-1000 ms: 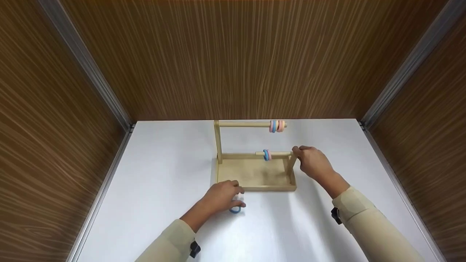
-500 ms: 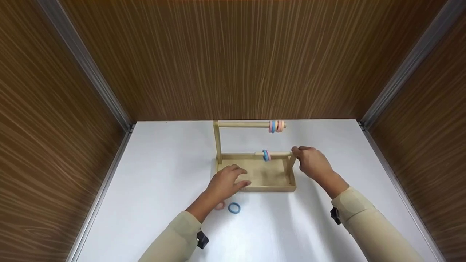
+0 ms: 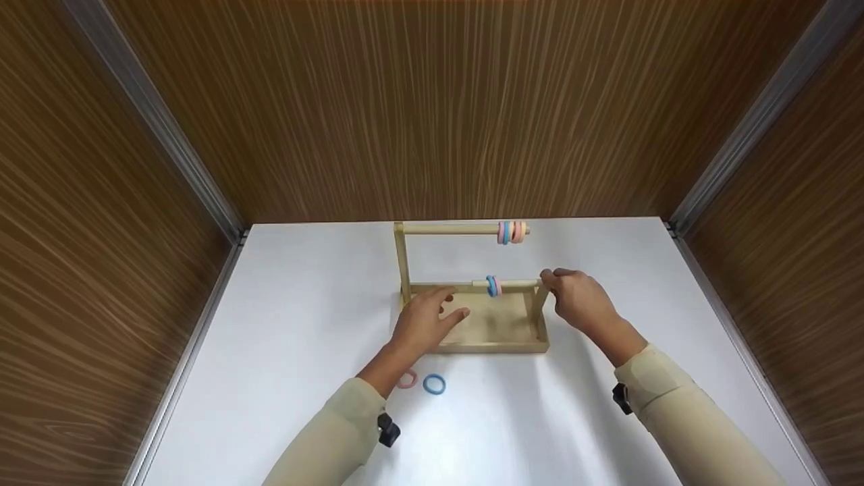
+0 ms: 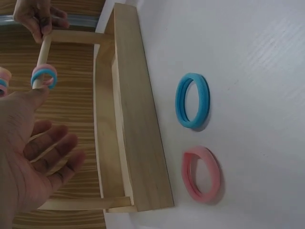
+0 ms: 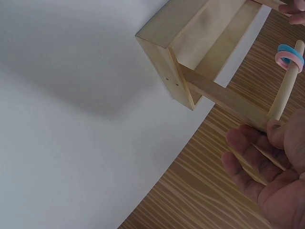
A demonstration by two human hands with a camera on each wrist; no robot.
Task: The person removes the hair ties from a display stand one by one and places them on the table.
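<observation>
Rings (image 3: 493,286) on the wooden rack's (image 3: 496,345) lower dowel (image 3: 516,284) look light and soft; right hand (image 3: 580,302) pinches the dowel's end, left hand (image 3: 425,322) hovers open beside them.

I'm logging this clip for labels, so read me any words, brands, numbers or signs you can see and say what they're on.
None: no view shows any readable text.
The wooden rack, its dowels, the blue ring and pink ring on the white table, the panelled walls and the sleeves are all plain and unmarked.
</observation>
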